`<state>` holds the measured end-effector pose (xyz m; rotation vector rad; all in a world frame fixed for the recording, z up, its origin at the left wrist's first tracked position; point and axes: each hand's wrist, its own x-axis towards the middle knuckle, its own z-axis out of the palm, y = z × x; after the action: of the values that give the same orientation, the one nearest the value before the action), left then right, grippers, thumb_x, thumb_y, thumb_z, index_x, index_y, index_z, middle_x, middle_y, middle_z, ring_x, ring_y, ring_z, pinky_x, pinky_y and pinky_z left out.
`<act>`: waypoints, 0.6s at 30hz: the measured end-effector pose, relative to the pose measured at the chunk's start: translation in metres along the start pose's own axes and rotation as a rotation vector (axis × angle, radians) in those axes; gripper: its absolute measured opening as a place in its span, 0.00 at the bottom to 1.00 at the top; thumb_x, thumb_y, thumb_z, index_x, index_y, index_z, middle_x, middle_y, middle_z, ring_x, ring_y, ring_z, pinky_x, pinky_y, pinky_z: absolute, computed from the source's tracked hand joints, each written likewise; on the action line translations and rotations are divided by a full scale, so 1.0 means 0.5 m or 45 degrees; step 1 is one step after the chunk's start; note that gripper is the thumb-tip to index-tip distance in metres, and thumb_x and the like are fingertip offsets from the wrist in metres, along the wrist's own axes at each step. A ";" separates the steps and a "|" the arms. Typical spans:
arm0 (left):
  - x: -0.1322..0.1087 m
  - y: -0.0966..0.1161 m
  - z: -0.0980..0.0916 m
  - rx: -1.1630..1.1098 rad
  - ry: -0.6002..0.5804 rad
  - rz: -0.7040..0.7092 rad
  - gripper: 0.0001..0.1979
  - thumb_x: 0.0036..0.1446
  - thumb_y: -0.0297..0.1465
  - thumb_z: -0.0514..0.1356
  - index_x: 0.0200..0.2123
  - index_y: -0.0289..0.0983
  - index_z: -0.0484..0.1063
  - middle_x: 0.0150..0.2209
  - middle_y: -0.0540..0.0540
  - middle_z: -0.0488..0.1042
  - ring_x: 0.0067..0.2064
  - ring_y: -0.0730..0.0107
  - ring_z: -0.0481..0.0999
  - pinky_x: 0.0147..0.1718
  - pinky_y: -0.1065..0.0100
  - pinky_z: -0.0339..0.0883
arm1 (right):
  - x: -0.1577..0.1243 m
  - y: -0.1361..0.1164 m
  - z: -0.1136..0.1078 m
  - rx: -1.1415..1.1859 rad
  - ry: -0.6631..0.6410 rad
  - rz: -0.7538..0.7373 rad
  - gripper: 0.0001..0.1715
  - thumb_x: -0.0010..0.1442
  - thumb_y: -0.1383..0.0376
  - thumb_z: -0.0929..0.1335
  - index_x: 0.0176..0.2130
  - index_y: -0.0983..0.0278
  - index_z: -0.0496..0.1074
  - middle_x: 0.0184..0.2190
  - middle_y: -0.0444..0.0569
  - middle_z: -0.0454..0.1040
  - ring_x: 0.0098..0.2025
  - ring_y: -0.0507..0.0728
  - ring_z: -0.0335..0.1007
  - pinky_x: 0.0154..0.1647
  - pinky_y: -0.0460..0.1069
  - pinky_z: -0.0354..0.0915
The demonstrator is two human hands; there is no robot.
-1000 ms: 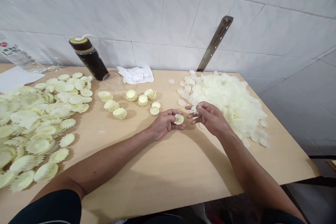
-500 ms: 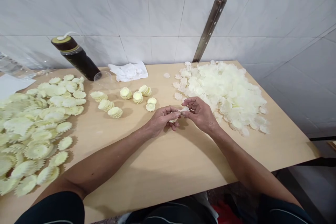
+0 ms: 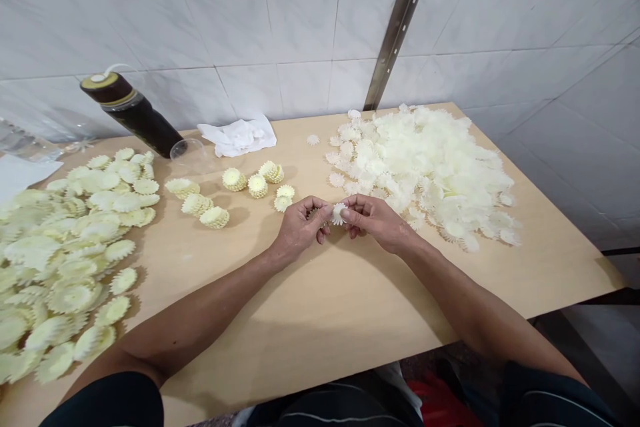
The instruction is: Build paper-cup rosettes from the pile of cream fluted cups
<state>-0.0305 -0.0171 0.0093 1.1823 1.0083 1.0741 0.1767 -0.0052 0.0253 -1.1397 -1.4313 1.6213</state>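
A small pale flower (image 3: 339, 213) is held between the two hands, just above the desk (image 3: 320, 320). It is pinched from the left by the fingers (image 3: 324, 211) of the left hand (image 3: 299, 230). It is pinched from the right by the fingers (image 3: 349, 215) of the right hand (image 3: 377, 221). The fingertips of both hands are pressed close on the flower, so that the hands almost meet. The other fingers are curled in under the hands. The flower is seen at the tips of the fingers, not deep in a palm. Its toothed edge is seen sticking out between the thumbs.

A big heap of white petals (image 3: 430, 167) is piled on the desk just behind the right hand. A few finished flower balls (image 3: 235, 190) are set out behind the left hand, near it but apart. A wide spread of yellow toothed discs (image 3: 70, 240) is laid far to the left. A dark bottle (image 3: 133, 113) is leaned by the wall at the back, with a clear cup (image 3: 185, 149) just beside it. A white cloth (image 3: 239, 135) is crumpled near the cup. A metal strip (image 3: 395, 37) is fixed to the tiled wall (image 3: 250, 7) above the heap.
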 end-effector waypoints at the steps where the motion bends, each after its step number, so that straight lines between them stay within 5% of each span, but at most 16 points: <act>1: -0.002 0.000 0.001 0.030 0.018 0.010 0.24 0.58 0.52 0.71 0.35 0.36 0.75 0.22 0.49 0.75 0.18 0.75 0.70 0.18 0.72 0.65 | 0.001 0.004 0.000 -0.023 -0.013 0.011 0.27 0.57 0.45 0.79 0.41 0.63 0.77 0.27 0.44 0.75 0.26 0.51 0.70 0.26 0.47 0.68; 9: -0.009 0.000 0.005 0.129 0.054 -0.021 0.22 0.61 0.50 0.70 0.36 0.37 0.74 0.20 0.51 0.74 0.17 0.76 0.69 0.17 0.73 0.62 | 0.001 0.019 0.005 -0.267 0.156 -0.060 0.25 0.60 0.44 0.77 0.34 0.63 0.78 0.24 0.44 0.75 0.22 0.52 0.70 0.22 0.47 0.66; 18: -0.010 -0.009 0.002 0.236 0.109 0.004 0.19 0.64 0.48 0.68 0.35 0.38 0.74 0.20 0.54 0.72 0.16 0.77 0.66 0.17 0.73 0.60 | -0.002 0.016 0.017 -0.269 0.145 -0.089 0.26 0.61 0.43 0.75 0.35 0.63 0.79 0.25 0.45 0.76 0.23 0.53 0.71 0.24 0.48 0.69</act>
<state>-0.0303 -0.0224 0.0053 1.2954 1.1935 1.0588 0.1696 -0.0105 0.0174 -1.2635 -1.5770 1.3598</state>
